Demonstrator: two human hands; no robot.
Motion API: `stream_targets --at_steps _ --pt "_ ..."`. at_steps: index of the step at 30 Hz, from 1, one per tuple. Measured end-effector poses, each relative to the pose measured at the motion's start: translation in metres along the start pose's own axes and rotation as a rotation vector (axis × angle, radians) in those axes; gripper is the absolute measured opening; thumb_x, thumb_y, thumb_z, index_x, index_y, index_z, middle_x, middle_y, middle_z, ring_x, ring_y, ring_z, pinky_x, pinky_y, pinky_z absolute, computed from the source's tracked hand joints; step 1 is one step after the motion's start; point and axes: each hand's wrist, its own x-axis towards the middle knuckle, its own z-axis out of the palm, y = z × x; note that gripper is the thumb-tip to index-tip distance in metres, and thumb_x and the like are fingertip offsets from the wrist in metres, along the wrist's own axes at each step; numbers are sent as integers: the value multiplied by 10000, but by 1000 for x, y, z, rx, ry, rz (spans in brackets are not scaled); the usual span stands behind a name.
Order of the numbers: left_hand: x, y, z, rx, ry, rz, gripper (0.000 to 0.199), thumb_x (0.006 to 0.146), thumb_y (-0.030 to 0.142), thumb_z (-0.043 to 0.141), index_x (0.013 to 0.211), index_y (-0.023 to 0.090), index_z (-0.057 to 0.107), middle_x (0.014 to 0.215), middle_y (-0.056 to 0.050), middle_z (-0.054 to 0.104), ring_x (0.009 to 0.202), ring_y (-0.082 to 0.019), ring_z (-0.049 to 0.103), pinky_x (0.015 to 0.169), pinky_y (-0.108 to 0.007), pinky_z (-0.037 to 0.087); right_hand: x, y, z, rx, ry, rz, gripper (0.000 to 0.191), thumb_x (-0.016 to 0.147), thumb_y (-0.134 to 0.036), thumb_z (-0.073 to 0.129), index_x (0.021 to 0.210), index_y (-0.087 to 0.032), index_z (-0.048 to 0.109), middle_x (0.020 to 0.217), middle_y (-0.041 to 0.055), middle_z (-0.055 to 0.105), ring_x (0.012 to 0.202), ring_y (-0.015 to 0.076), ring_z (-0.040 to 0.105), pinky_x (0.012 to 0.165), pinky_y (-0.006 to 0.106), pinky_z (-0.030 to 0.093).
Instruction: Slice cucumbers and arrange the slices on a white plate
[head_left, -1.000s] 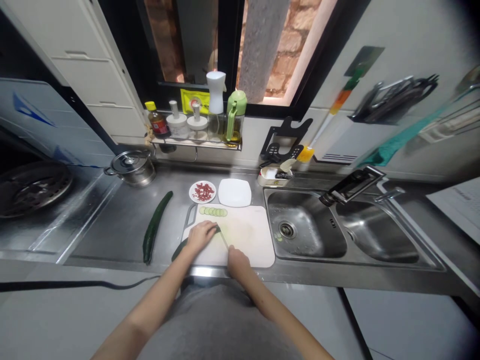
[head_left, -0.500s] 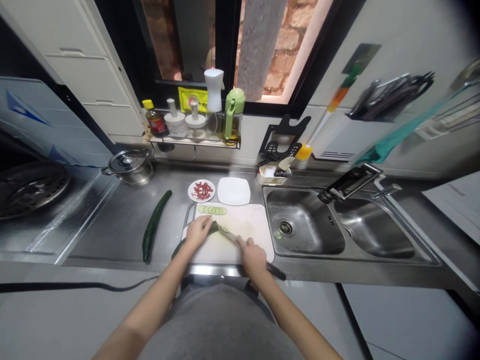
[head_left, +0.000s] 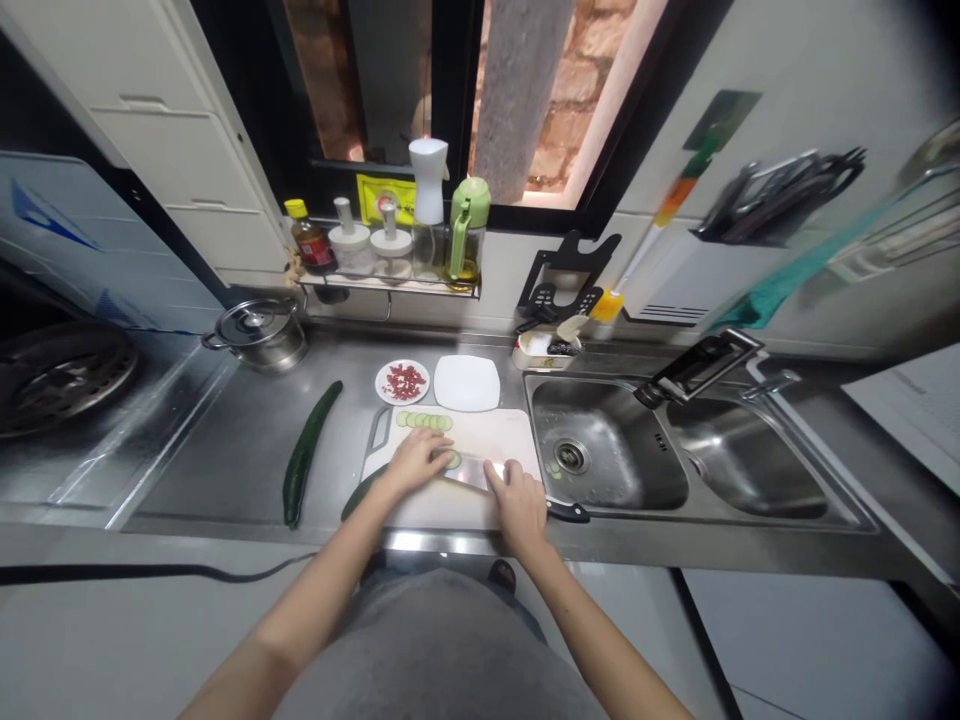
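Note:
A white cutting board lies before me. My left hand bends over its middle, fingers and thumb closing on a pale cucumber slice at the knife's blade. The cut cucumber runs beneath my left wrist, so its far part is hidden. My right hand grips the kitchen knife by the blade, whose broad face shows; the black handle sticks out to the right past my hand. A row of cucumber slices overlaps along the board's back edge.
A whole cucumber lies left of the board. Behind it stand a plate of chopped red pieces and a white square plate. The double sink adjoins on the right; a lidded pot stands back left.
My left hand has shifted slightly right, towards the blade. My right hand has moved right and turned the knife, so its blade face now shows. A pale slice appears by my left fingers.

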Motion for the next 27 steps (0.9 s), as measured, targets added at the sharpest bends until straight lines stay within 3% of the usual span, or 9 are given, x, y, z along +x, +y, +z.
stream_targets --at_steps 9,13,16,19,24,27 --pt "18 9 15 1 -102 -61 108 802 249 590 839 193 675 917 -43 655 931 -192 564 842 -294 422 -5 10 2 -5 -39 47 420 934 -192 434 1306 -380 472 1115 70 522 800 161 499 659 292 275" --pt "31 12 17 37 -116 -172 173 829 283 560 926 196 675 895 -41 681 864 -188 594 786 -285 427 -6 14 3 -3 -86 96 399 941 -201 415 1298 -363 486 1108 75 520 815 163 506 651 289 276" --pt "39 13 16 65 -196 -140 263 780 362 638 1000 226 683 946 -42 698 900 -207 605 798 -289 427 -3 14 4 9 -111 118 393 943 -205 409 1297 -357 487 1098 73 519 821 161 510 653 286 281" --pt "44 13 15 77 -285 -82 199 760 359 657 910 244 719 916 -39 704 899 -209 609 809 -287 427 3 13 6 23 -127 121 392 944 -208 408 1298 -356 485 1099 74 514 835 165 516 670 288 293" --pt "47 12 22 37 -276 -44 119 740 280 658 803 200 720 883 -62 684 897 -212 595 815 -291 432 7 13 9 48 -141 123 410 926 -193 437 1301 -350 488 1090 81 507 838 165 518 695 291 312" --pt "47 9 27 22 -305 -94 98 742 259 639 770 184 695 830 -54 678 804 -189 599 741 -267 435 6 14 9 40 -147 129 424 922 -175 436 1302 -356 490 1085 78 512 832 162 520 690 286 313"
